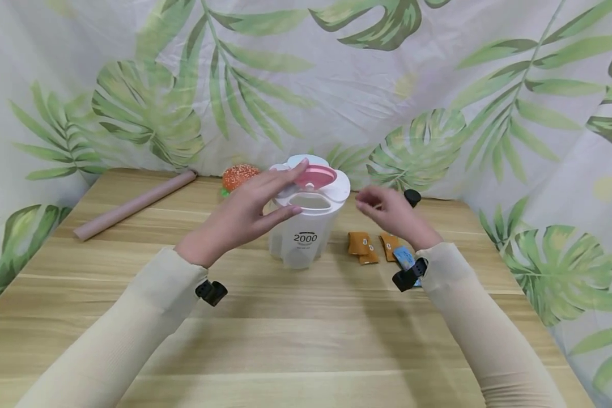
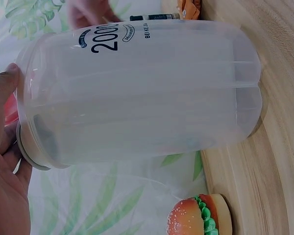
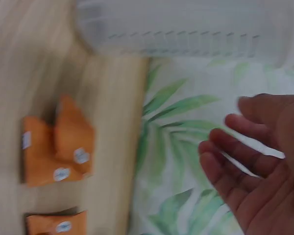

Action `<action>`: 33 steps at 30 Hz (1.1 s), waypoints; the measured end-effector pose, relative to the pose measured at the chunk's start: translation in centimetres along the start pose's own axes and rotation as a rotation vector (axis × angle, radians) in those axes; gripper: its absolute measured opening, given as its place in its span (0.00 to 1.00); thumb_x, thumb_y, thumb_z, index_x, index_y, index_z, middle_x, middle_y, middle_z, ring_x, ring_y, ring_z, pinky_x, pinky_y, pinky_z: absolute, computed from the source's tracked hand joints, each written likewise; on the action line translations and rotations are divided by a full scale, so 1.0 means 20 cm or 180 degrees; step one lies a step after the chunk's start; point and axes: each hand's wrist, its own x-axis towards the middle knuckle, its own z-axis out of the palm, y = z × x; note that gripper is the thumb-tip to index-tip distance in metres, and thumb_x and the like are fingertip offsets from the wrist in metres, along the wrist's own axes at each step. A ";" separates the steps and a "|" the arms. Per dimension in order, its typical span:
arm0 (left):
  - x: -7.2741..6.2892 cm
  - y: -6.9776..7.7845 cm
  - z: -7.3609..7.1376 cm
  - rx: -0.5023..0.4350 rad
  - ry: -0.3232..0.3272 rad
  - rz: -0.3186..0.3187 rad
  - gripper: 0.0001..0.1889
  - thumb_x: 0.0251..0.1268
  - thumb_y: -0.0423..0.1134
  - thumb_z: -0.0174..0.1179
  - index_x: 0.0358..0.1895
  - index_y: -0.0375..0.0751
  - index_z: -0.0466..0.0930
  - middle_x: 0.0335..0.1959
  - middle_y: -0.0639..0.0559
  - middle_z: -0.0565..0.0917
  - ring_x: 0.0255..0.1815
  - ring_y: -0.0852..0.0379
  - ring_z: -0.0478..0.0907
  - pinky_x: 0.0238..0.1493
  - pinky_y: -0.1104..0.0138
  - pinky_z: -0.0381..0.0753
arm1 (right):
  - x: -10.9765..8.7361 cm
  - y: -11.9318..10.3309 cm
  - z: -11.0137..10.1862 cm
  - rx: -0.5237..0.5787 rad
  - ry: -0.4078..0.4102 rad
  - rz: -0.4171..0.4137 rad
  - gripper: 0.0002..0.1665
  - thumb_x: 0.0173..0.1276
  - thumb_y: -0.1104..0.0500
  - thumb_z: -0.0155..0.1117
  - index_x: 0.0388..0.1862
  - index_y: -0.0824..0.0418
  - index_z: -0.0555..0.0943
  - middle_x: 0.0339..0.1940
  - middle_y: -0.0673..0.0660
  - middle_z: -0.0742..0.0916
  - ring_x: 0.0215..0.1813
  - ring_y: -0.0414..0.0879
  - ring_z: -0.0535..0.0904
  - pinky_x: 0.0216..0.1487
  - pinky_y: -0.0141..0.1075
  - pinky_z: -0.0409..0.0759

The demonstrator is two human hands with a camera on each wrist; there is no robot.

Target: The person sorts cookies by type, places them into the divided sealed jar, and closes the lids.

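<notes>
A translucent white plastic storage container (image 1: 300,243) marked "2000" stands upright on the table. Its white lid (image 1: 340,186) has a raised flap with a pink inner face (image 1: 317,177), and the pouring opening (image 1: 310,201) is uncovered. My left hand (image 1: 245,209) holds the lid from the left, thumb at the front rim and fingers across the top. In the left wrist view, fingers (image 2: 12,161) rest against the lid's rim. To the right of the container, my right hand (image 1: 387,212) hovers with loosely bent fingers and nothing visible in them. It touches nothing.
Orange sachets (image 1: 359,245) and a blue packet (image 1: 404,258) lie right of the container. A black-topped object (image 1: 412,197) stands partly hidden behind my right hand. A toy hamburger (image 1: 238,175) sits behind left; a pinkish roll (image 1: 135,205) lies at the far left. Leaf-patterned cloth (image 1: 265,68) hangs behind.
</notes>
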 end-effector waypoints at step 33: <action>-0.01 0.01 -0.01 0.0035 -0.0054 -0.0066 0.41 0.70 0.41 0.70 0.83 0.47 0.61 0.65 0.45 0.83 0.68 0.50 0.78 0.72 0.52 0.77 | -0.03 0.31 0.24 -0.0179 -0.0619 0.0379 0.27 0.73 0.56 0.70 0.62 0.72 0.77 0.53 0.69 0.85 0.51 0.59 0.81 0.54 0.51 0.83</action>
